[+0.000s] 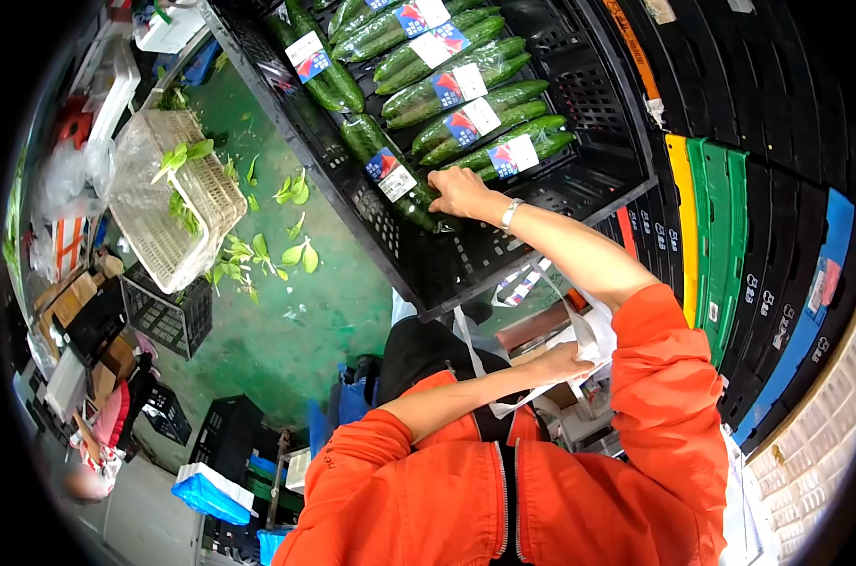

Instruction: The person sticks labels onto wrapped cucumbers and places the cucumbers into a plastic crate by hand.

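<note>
My right hand (461,193), with a band at the wrist, reaches into a black plastic crate (395,259). Its curled fingers grip the edge of a labelled pack of cucumbers (371,156) lying lengthwise along the crate's left side; the fingertips are partly hidden. Several more wrapped cucumber packs (489,123) with blue, red and white labels lie in rows beyond it. Lower down, close to my body, my left hand (565,361) is closed on a white plastic bag (588,335), whose handle loops hang below the crate.
Stacked black, green (725,236), yellow and blue crates stand at the right. On the left, a cream basket (182,226) with plastic film rests above a smaller black crate (168,316). Loose green leaves (296,255) litter the green floor (305,330).
</note>
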The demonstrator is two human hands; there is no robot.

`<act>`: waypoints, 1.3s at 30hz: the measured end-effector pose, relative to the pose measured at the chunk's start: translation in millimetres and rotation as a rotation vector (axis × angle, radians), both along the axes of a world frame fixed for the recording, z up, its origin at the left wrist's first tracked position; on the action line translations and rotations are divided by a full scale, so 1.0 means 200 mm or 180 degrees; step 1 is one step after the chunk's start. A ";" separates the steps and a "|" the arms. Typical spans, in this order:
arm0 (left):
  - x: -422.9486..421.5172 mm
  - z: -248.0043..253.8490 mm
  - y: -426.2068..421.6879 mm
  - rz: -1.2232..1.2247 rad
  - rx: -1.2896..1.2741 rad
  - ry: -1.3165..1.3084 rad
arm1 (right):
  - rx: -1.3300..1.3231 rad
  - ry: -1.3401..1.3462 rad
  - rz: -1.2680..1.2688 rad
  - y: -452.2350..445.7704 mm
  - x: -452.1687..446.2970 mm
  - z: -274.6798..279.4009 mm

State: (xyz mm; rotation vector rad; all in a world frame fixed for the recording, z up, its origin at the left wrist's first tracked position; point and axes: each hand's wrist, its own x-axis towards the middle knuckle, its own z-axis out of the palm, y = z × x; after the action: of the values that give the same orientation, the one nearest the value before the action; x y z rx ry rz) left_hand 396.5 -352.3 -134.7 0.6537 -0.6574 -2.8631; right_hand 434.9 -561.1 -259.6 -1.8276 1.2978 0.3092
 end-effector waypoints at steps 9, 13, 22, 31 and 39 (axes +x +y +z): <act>0.05 0.01 -0.03 0.0010 0.0074 0.0042 | 0.0308 0.0047 -0.0002 -0.04 -0.02 -0.02; 0.05 -0.03 0.00 0.0129 -0.0165 0.0002 | 0.0115 0.0337 0.0180 0.00 0.02 0.00; 0.07 -0.05 0.00 0.0156 -0.0162 -0.0257 | 0.1343 0.0116 -0.0438 -0.01 -0.03 0.02; 0.09 -0.12 0.03 0.0293 0.0102 -0.0288 | 0.2168 -0.0690 -0.1268 0.01 -0.09 -0.09; 0.06 -0.12 0.05 0.0273 -0.0189 -0.0334 | -0.0379 -0.0048 0.0612 0.07 -0.08 -0.01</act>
State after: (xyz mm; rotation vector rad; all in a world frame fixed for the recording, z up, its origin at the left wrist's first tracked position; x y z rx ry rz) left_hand 409.2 -342.3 -158.5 0.8073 -0.7080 -2.7349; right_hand 419.3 -547.7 -261.0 -2.0570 1.1532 0.3268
